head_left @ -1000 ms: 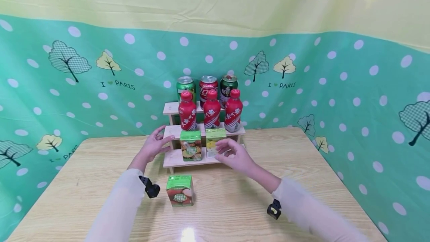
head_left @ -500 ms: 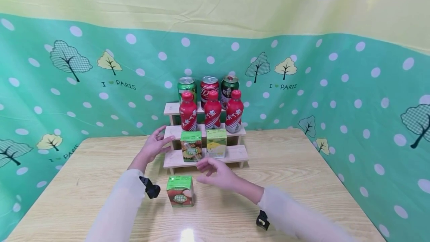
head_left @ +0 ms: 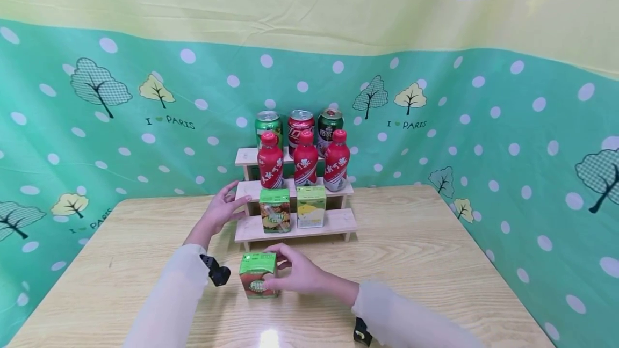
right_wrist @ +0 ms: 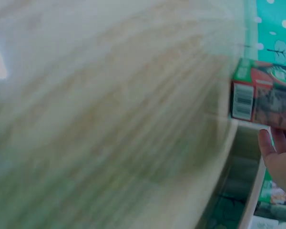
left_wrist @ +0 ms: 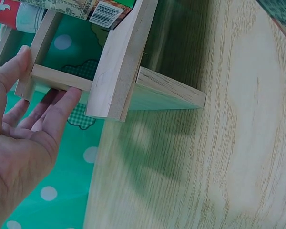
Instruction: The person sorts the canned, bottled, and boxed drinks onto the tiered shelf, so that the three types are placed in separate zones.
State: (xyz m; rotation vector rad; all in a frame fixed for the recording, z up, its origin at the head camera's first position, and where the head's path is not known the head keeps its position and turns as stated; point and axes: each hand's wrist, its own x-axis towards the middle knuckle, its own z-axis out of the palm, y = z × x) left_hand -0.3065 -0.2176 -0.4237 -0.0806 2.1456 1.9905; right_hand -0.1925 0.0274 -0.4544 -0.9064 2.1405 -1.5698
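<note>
My left hand (head_left: 220, 211) holds the left end of a stepped wooden rack (head_left: 290, 234); in the left wrist view its thumb lies against a plank edge, with fingers under the side rail. My right hand (head_left: 302, 273) is at the right side of a green-topped juice box (head_left: 258, 282) standing on the table. Its thumb overlaps the box's front and its forefinger the top back corner. In the right wrist view the fingertips are right at the edge of this juice box (right_wrist: 271, 98). On the lowest tier stand a brown-and-green juice box (head_left: 275, 214) and a yellow-green one (head_left: 311, 208).
Red bottles (head_left: 306, 162) line the middle tier. Behind them on the top tier are a green can (head_left: 267, 121), a red can (head_left: 301, 122) and a dark green can (head_left: 331, 128). A patterned curtain (head_left: 193, 95) hangs behind the wooden table (head_left: 411, 240).
My right hand has left the yellow-green box on the lowest tier and come down and left to the juice box on the table. My left hand has stayed at the rack.
</note>
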